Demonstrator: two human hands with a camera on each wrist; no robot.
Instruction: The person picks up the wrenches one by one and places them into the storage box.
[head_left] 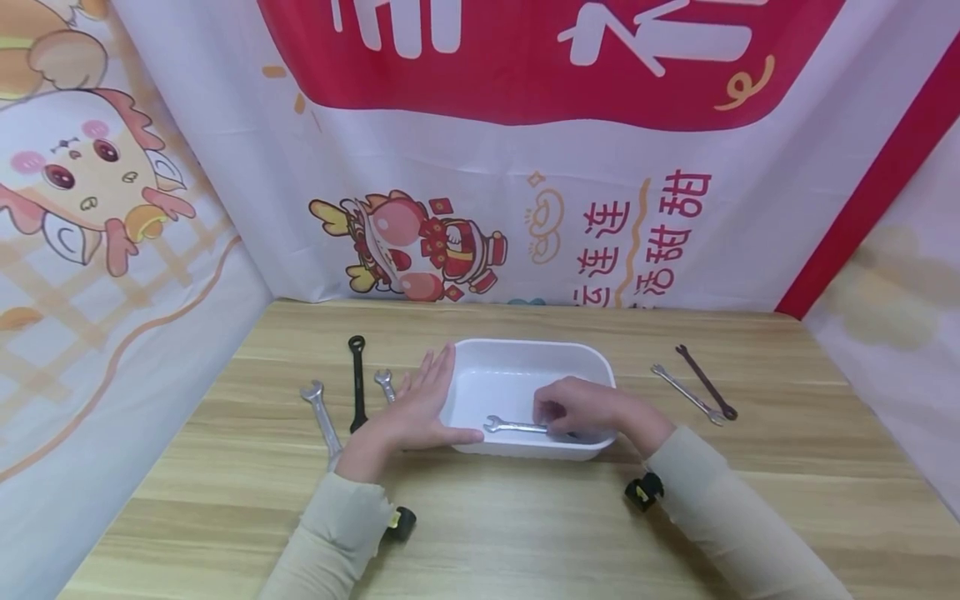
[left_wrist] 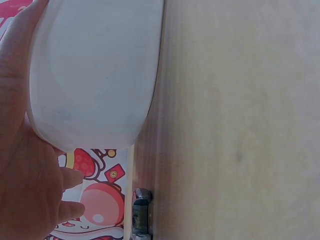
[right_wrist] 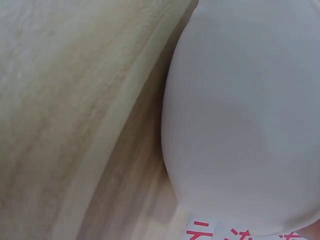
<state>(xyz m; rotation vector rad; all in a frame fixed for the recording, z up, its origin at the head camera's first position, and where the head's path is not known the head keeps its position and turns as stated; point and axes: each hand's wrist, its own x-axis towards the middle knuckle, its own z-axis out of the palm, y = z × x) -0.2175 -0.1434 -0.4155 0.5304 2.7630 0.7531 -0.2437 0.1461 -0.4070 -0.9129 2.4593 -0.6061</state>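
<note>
Low in the head view we see both our forearms in pale sleeves rising from the bottom edge toward the middle of the frame. Our left hand (head_left: 420, 408) lies left of centre, palm turned inward, fingers straight and close together pointing toward the top of the frame, thumb stretched out to the right. Our right hand (head_left: 581, 408) sits just right of centre, knuckles up, fingers curled down and pinched together at its left side. In the left wrist view our palm and two fingertips fill the left edge.
</note>
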